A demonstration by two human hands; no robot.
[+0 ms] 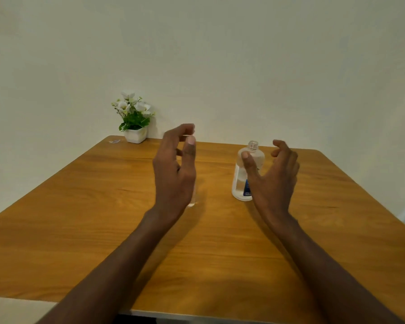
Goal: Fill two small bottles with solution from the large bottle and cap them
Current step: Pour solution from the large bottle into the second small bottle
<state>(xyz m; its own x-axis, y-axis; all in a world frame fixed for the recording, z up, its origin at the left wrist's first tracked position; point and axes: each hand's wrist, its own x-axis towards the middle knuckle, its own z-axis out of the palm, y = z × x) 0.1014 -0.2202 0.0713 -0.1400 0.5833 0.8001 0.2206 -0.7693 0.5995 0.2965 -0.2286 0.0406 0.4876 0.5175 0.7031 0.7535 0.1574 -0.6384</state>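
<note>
I note the large bottle (244, 176) upright and uncapped on the tabletop (103, 206), right hand (272, 181) around it, fingers (281, 147) loosely spread, not grasping. Left hand (175, 169) hovers released over a small bottle (192, 202), mostly hidden behind it.

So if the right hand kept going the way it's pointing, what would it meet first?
Probably the large bottle: the right hand is open, thumb and fingers either side of the bottle's uncapped top. Depth is unclear, so it may be nearer the camera.
</note>
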